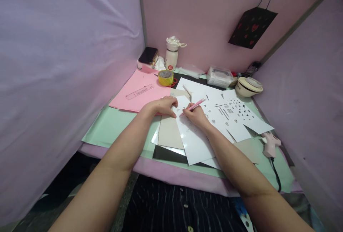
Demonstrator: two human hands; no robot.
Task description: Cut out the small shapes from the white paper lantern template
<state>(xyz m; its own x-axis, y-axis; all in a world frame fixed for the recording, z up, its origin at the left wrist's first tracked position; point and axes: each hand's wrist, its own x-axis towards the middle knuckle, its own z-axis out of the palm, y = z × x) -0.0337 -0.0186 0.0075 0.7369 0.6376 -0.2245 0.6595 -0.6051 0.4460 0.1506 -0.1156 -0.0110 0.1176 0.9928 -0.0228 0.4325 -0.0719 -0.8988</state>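
Observation:
My right hand (197,116) grips a pink pen-shaped craft knife or pen (197,103), its tip down on a white sheet (197,146). Whether it carries a blade or a writing point is too small to tell. My left hand (166,105) lies on the sheet's left edge with fingers spread, thumb toward the tip. Small faint shapes and cut openings show on the sheet. Under it lies a grey-beige board (169,133). To the right, another white sheet (233,99) bears many cut-out hearts, triangles and strips.
Pink paper (131,96) with a clear ruler (139,92) lies left. Behind stand yellow tape (165,78), a white bottle (171,55), a phone (148,55), a plastic box (219,77) and a lidded bowl (248,87). A corded pink glue gun (270,143) sits right; a black decorated lantern (253,28) hangs above.

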